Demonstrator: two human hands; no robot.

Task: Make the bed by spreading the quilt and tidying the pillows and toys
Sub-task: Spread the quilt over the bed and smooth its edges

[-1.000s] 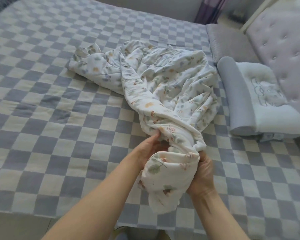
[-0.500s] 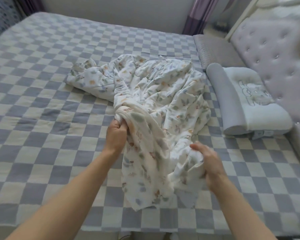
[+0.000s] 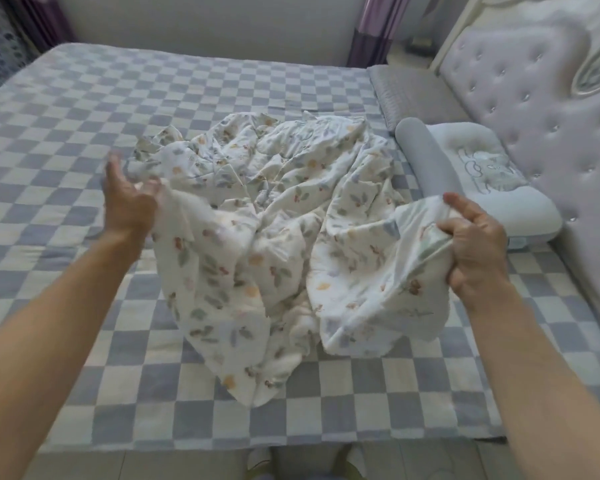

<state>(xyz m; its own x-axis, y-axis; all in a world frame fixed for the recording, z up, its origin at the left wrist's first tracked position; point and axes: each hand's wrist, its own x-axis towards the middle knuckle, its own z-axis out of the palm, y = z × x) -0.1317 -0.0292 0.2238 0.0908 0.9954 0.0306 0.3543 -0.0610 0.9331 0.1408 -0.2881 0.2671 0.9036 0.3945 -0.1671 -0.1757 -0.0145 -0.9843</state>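
Quilt [image 3: 284, 237] lies crumpled on bed [image 3: 84, 161]. Right hand [image 3: 473, 249] fingers pinch quilt edge near pillow [image 3: 492, 181]; left hand [image 3: 129, 199] blurred, fingers spread, touching quilt.

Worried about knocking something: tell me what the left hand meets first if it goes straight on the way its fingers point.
Probably only the checkered bedspread; the left hand points up the bed, left of the quilt. Depth is unclear.

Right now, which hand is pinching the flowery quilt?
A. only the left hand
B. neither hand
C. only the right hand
C: the right hand has its fingers curled on an edge of the quilt, while the left hand is blurred with its fingers spread beside the cloth.
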